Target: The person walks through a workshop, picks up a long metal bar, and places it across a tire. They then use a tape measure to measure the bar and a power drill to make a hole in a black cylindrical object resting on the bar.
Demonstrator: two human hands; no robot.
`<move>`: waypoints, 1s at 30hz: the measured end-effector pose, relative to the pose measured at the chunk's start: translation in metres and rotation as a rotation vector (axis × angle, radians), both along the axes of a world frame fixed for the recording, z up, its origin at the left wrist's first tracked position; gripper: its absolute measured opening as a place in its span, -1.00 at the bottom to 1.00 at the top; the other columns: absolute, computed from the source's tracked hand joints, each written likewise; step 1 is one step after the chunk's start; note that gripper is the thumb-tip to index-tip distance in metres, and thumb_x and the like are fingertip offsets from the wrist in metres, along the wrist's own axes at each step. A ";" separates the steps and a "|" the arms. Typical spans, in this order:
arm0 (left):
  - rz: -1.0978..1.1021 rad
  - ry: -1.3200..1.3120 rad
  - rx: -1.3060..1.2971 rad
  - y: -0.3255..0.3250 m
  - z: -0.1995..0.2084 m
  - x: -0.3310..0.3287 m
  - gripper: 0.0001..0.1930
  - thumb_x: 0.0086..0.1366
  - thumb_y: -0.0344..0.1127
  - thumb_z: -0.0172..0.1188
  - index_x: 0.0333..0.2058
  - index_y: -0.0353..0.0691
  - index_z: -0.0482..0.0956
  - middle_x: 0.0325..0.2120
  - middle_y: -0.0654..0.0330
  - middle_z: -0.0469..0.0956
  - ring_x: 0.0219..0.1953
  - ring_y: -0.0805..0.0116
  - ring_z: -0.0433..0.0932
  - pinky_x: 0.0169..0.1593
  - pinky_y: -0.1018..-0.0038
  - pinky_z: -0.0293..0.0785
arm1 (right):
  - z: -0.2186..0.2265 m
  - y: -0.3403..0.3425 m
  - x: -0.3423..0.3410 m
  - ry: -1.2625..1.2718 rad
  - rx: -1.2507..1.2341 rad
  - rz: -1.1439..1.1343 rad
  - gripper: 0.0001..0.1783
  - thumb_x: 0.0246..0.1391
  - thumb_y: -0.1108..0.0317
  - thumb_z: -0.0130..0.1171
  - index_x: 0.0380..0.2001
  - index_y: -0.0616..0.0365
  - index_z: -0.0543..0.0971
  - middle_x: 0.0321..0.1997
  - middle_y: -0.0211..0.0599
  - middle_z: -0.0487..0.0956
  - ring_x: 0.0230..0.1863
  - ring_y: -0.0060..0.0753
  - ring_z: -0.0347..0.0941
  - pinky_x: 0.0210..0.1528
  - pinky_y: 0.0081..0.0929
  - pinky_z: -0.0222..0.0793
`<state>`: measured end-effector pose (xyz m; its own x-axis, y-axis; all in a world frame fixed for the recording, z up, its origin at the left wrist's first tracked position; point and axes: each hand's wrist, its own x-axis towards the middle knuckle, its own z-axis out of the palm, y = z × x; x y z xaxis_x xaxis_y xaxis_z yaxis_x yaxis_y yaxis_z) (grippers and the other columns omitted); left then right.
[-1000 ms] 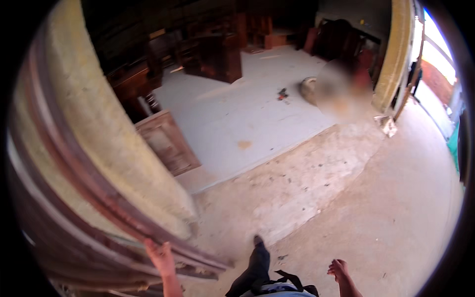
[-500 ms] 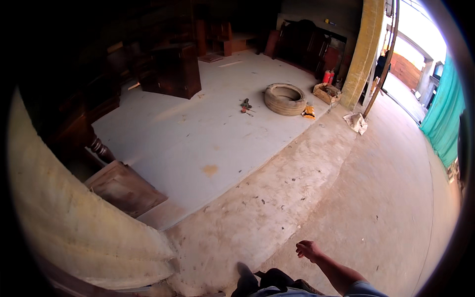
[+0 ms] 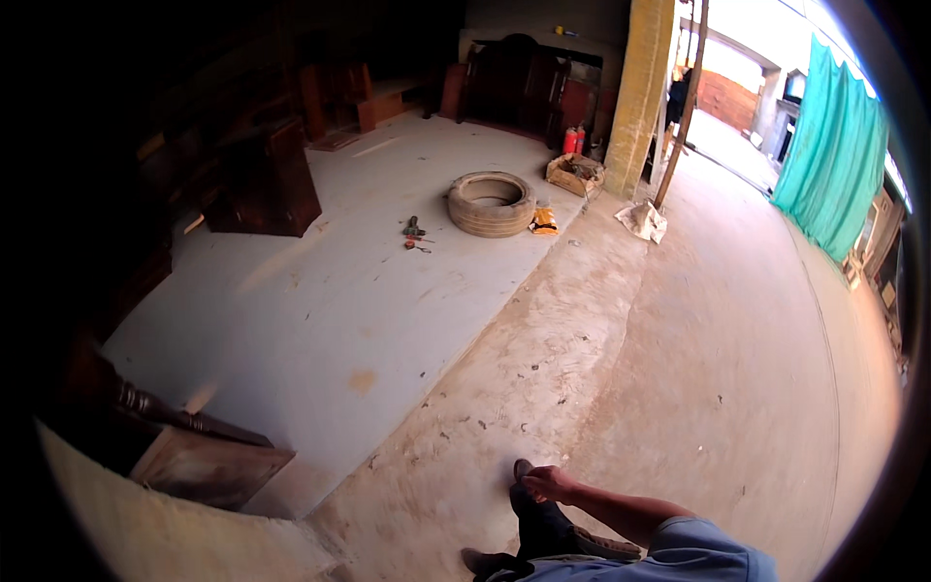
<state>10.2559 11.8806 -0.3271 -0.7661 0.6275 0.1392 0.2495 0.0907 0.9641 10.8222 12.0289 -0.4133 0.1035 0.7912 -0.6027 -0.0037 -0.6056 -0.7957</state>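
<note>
Dusty concrete floor [image 3: 718, 388] is spread across the right of the view, and on the left a paler floor section [image 3: 320, 301] is bordered by a rough strip. One green curtain [image 3: 824, 155] is hung at the right, and one yellowish pillar [image 3: 640, 97] is seen beside a single leaning wooden pole [image 3: 684, 107]. One dark cabinet [image 3: 276, 184] is stood on the pale section; one wooden panel [image 3: 208, 468] is laid at lower left. One tyre [image 3: 492, 223] is set flat near the strip, with one open box [image 3: 567, 184] and one crumpled whitish sack [image 3: 642, 222] beyond it. Two shoes are shown at the bottom, and the front shoe [image 3: 522, 469] is partly overlapped by the right hand [image 3: 548, 483]. Its fingers look bent, but whether it is open or closed cannot be told; the left hand's state cannot be told, being out of view. Two red canisters [image 3: 569, 141] are placed behind the box, and one yellow packet [image 3: 545, 221] beside the tyre.
</note>
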 end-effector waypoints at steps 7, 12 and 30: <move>-0.326 0.102 -0.743 0.147 -0.032 0.097 -0.50 0.28 -0.28 0.35 0.12 -0.40 0.47 -0.05 -0.09 0.63 -0.06 0.11 0.62 0.04 0.25 0.58 | -0.010 0.069 0.109 0.042 0.005 -0.168 -0.69 0.36 0.18 0.11 -0.31 0.22 0.57 -0.46 -0.38 0.55 -0.49 -0.52 0.49 -0.42 -0.51 0.49; -0.791 0.569 -0.975 0.248 -0.057 0.198 -0.23 0.28 0.15 0.33 0.15 -0.47 0.43 -0.03 -0.24 0.62 -0.01 0.05 0.66 0.01 0.26 0.59 | -0.025 0.100 0.236 0.027 -0.101 -0.355 -0.60 0.32 0.13 0.13 -0.10 0.32 0.62 -0.31 -0.22 0.66 -0.40 -0.40 0.58 -0.29 -0.39 0.59; -0.996 -0.136 -0.929 0.586 0.040 0.626 -0.45 0.10 -0.24 0.36 0.01 -0.46 0.48 -0.24 -0.05 0.59 -0.18 0.09 0.56 -0.11 0.21 0.51 | 0.022 0.298 0.492 -0.092 -0.218 -0.564 -0.63 0.29 0.17 0.10 -0.17 0.33 0.62 -0.31 -0.20 0.67 -0.40 -0.38 0.61 -0.34 -0.41 0.56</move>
